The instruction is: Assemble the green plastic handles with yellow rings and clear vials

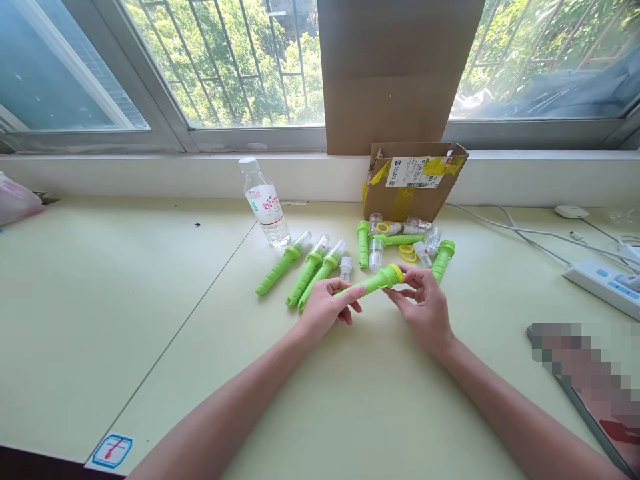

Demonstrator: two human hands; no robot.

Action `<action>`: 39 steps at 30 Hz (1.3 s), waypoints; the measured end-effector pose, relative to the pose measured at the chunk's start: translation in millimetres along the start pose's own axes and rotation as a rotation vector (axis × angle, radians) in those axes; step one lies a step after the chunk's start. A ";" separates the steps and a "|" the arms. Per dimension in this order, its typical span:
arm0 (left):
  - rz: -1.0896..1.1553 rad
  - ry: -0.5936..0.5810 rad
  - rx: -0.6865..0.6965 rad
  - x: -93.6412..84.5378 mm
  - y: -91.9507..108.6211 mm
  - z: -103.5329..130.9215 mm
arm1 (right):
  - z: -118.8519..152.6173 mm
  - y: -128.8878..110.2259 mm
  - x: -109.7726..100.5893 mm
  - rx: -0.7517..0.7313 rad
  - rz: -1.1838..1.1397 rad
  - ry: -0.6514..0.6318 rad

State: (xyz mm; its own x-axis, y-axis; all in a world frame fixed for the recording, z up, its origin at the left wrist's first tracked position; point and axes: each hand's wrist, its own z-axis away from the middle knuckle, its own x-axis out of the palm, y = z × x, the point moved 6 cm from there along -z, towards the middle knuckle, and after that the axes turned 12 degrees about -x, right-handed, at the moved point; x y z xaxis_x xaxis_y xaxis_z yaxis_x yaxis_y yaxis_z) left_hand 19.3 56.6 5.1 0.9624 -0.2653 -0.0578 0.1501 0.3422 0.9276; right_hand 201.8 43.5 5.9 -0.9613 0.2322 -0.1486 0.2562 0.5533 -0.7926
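Pale green table [125, 287]: one green tube [374, 283] was above it, gripped by one left hand [325, 307], one right hand [424, 310] closed about its yellow-ringed end. From it: three clear-capped tubes [309, 270] at nine o'clock, one bottle [267, 210] at ten, one carton [413, 189] at one.

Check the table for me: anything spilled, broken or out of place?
No spill shows. A small dark speck lies on the table left of the bottle, apart from the green tubes; it looks stray, though too small to identify.
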 end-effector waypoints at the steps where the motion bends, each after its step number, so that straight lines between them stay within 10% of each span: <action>1: -0.005 0.003 0.001 -0.2 0.1 -0.2 | 0.1 0.0 -0.5 0.002 0.004 0.003; 29: -0.045 -0.139 -0.045 0.0 -0.9 -4.9 | 0.0 -4.2 -3.1 -0.005 0.039 0.059; 39: -0.056 0.094 0.148 1.2 4.6 4.2 | -1.5 -1.1 -5.3 0.038 0.040 0.049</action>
State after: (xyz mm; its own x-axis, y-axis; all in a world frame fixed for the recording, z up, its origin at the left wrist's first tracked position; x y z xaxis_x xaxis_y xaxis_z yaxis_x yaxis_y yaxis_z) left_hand 20.2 54.1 10.8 0.9715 -0.1927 -0.1383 0.1753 0.1907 0.9659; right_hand 206.8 42.9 8.5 -0.9438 0.2935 -0.1523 0.2896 0.5118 -0.8088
